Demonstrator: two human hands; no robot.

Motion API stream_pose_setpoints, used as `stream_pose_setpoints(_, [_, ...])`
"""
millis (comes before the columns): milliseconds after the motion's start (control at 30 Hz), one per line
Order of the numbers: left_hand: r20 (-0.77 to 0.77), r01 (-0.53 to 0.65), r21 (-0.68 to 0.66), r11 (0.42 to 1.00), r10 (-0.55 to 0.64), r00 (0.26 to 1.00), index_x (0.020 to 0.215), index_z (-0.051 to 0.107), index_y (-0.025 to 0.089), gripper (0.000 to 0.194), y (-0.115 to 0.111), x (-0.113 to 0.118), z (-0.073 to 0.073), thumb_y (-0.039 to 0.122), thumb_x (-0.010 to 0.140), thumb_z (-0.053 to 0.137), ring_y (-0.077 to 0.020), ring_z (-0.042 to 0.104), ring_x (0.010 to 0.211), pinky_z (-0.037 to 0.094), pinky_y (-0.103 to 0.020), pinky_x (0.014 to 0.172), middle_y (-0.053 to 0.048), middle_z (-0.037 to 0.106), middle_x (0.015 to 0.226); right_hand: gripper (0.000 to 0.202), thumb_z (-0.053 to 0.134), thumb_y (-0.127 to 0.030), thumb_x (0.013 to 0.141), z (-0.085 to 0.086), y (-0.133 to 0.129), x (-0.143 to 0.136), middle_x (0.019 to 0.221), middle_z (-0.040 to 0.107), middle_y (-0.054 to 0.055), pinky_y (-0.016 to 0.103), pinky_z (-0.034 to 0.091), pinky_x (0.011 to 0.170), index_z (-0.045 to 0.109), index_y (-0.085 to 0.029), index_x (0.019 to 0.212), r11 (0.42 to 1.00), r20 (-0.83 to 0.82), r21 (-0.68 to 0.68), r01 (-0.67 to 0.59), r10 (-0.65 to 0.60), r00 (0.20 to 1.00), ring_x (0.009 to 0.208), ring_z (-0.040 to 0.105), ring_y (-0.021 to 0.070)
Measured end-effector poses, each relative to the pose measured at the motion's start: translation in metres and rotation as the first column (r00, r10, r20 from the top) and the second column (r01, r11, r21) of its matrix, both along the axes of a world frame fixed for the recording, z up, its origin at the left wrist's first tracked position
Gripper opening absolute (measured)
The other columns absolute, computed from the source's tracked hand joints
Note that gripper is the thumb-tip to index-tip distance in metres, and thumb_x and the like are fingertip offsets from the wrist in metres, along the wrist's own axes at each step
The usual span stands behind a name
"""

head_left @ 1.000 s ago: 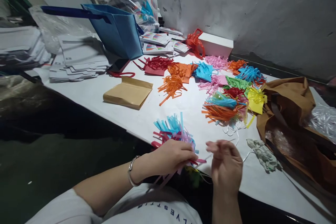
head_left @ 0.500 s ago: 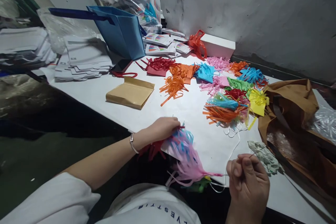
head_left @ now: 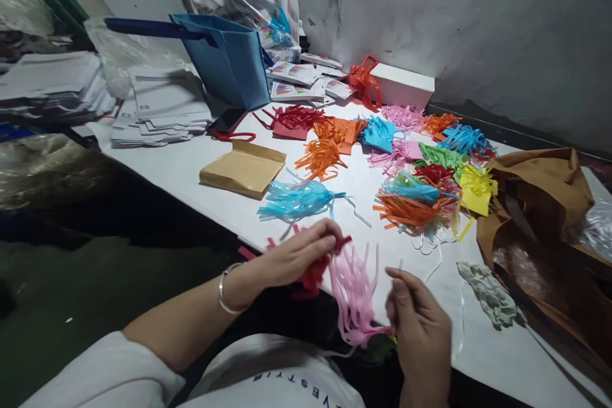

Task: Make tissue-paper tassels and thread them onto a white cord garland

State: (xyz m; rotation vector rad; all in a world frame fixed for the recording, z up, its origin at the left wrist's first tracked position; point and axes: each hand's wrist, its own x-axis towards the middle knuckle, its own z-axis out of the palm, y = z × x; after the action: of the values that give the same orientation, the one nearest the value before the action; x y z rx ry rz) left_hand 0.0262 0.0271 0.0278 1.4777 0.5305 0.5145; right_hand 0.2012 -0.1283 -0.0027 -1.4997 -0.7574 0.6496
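Note:
My left hand (head_left: 306,248) has its fingers bent over a red tassel (head_left: 313,274) near the table's front edge. My right hand (head_left: 415,312) is curled, thumb against the fingers, with a thin string at its tip; the twisted end of a pink tassel (head_left: 356,296) lies close beside it. The pink strips spread between both hands, partly over the edge. A light blue tassel (head_left: 299,199) rests on the white table just beyond my left hand. Part of a green tassel (head_left: 380,350) shows dimly below the pink one.
Colourful tassels (head_left: 414,204) are heaped at the centre right, with a brown bag (head_left: 535,204) and a crumpled glove (head_left: 490,293) near them. A brown envelope (head_left: 243,169), paper stacks (head_left: 162,102) and a blue bag (head_left: 229,64) stand at the left and back.
The light blue tassel now lies on the table, apart from my left hand, which is at the red one. My right hand has moved left, and the pink strips are more upright.

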Motion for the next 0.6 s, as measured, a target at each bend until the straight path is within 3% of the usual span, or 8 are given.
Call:
stream_pose_setpoints(33, [0.089, 0.049, -0.185, 0.982, -0.033, 0.996, 0.095, 0.052, 0.017, 0.031, -0.012, 0.005, -0.004, 0.048, 0.094, 0.054, -0.0088, 0.049, 0.061, 0.042, -0.020, 0.057, 0.000, 0.053, 0.077, 0.033, 0.063, -0.043, 0.090, 0.002, 0.001, -0.006, 0.056, 0.052, -0.003, 0.019, 0.037, 0.041, 0.071, -0.017, 0.109, 0.994, 0.053, -0.054, -0.092, 0.095, 0.994, 0.046, 0.046, 0.0090])
stream_pose_setpoints(133, [0.235, 0.125, -0.562, 0.818, 0.013, 0.972, 0.088, 0.047, 0.018, 0.030, -0.032, 0.019, -0.015, 0.043, 0.090, 0.064, -0.0043, 0.041, 0.050, 0.030, -0.014, 0.044, 0.004, 0.048, 0.069, 0.037, 0.058, -0.044, 0.092, 0.010, 0.004, -0.022, 0.058, 0.051, -0.004, 0.018, 0.038, 0.043, 0.067, -0.019, 0.118, 0.975, 0.125, -0.109, -0.195, 0.208, 0.970, 0.048, 0.045, 0.0091])
stream_pose_setpoints(200, [0.252, 0.132, -0.675, 0.726, 0.059, 0.966, 0.087, 0.047, 0.018, 0.031, -0.037, 0.024, -0.020, 0.041, 0.088, 0.067, -0.0033, 0.040, 0.048, 0.024, -0.011, 0.040, 0.004, 0.048, 0.069, 0.034, 0.058, -0.044, 0.092, 0.014, 0.004, -0.028, 0.057, 0.050, -0.004, 0.018, 0.037, 0.041, 0.067, -0.019, 0.114, 0.970, 0.093, -0.120, -0.214, 0.225, 0.970, 0.047, 0.044, 0.0091])
stream_pose_setpoints(267, [0.254, 0.133, -0.722, 0.679, 0.082, 0.964, 0.085, 0.047, 0.018, 0.032, -0.039, 0.027, -0.021, 0.041, 0.087, 0.069, -0.0028, 0.039, 0.048, 0.023, -0.010, 0.038, 0.004, 0.048, 0.070, 0.029, 0.058, -0.043, 0.092, 0.016, 0.004, -0.030, 0.058, 0.053, -0.003, 0.018, 0.038, 0.041, 0.068, -0.019, 0.103, 0.965, 0.071, -0.111, -0.239, 0.247, 0.966, 0.047, 0.046, 0.0098])
stream_pose_setpoints(467, [0.251, 0.095, -0.722, 0.686, 0.131, 0.959, 0.083, 0.048, 0.017, 0.037, -0.044, 0.030, -0.022, 0.043, 0.081, 0.075, -0.0025, 0.040, 0.047, 0.026, -0.010, 0.039, 0.004, 0.049, 0.069, 0.028, 0.058, -0.043, 0.091, 0.014, 0.003, -0.029, 0.055, 0.056, -0.002, 0.019, 0.038, 0.042, 0.069, -0.018, 0.092, 0.968, 0.091, -0.092, -0.232, 0.240, 0.966, 0.046, 0.048, 0.0108])
stream_pose_setpoints(600, [0.231, 0.044, -0.662, 0.748, 0.149, 0.961, 0.084, 0.048, 0.018, 0.035, -0.045, 0.029, -0.024, 0.042, 0.083, 0.072, -0.0028, 0.038, 0.047, 0.025, -0.012, 0.041, 0.004, 0.050, 0.069, 0.029, 0.059, -0.044, 0.091, 0.012, 0.002, -0.027, 0.053, 0.054, -0.002, 0.018, 0.036, 0.042, 0.069, -0.016, 0.091, 0.966, 0.077, -0.136, -0.220, 0.232, 0.970, 0.046, 0.046, 0.0097])
